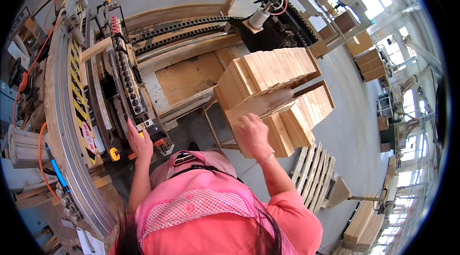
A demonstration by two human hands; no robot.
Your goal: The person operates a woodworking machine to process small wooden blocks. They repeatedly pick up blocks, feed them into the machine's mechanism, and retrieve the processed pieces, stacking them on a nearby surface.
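My left hand (139,143) is beside the front end of the machine's black rail (128,80). Its fingers are stretched out, the thumb stands apart, and nothing shows in it. My right hand (254,135) is over the near left part of a wooden stand (221,101) that carries wooden blocks. Its fingers are bent inward, and what they hold, if anything, is hidden. Just beyond it a long row of pale wooden blocks (268,70) stands packed together. A second, shorter row of blocks (299,121) lies to the right of the hand.
A light wooden piece (97,50) lies across the machine at left, by a yellow-and-black striped edge (76,87). A pneumatic cylinder (258,19) hangs beyond the blocks. Slatted pallets (314,173) lie on the floor at right, with stacked boards (362,221) farther off.
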